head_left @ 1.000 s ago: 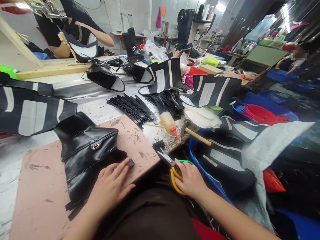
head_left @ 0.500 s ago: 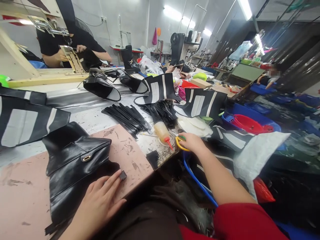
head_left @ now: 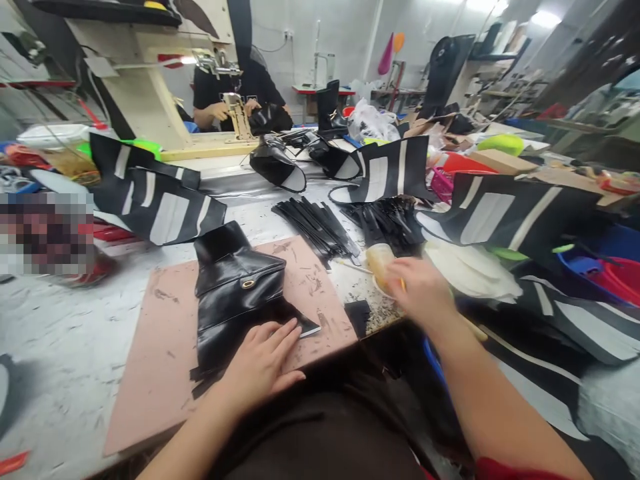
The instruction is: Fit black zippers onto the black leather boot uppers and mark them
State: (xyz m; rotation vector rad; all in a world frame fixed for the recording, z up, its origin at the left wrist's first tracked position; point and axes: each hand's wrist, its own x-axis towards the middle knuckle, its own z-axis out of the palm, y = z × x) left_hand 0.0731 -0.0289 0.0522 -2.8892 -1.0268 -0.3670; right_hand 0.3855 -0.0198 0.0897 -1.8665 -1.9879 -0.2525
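Observation:
A black leather boot upper (head_left: pixel 240 307) with a gold eyelet lies on a pink cutting board (head_left: pixel 165 313). My left hand (head_left: pixel 270 353) rests flat on its lower edge, fingers stretched out beside a pointed corner with a white edge. At the board's right, my right hand (head_left: pixel 423 290) closes its fingers around a glue bottle (head_left: pixel 379 257) of yellowish plastic; the hand hides the bottle's nozzle end. Between board and bottle lies a small dark scrap (head_left: pixel 357 317). The scissors cannot be seen.
Black strips (head_left: pixel 315 223) lie in bundles behind the board. Boot uppers with white patches (head_left: pixel 187 210) stand at left and right. White sheets (head_left: pixel 470 267) and a hammer handle (head_left: pixel 475 328) are near my right arm. A co-worker (head_left: pixel 240 100) sits at a sewing machine (head_left: pixel 165 100).
My right hand has moved from the board's corner to the glue bottle, and the scissors have gone from view. My left hand stays on the upper; the dark square piece at its fingertips no longer shows.

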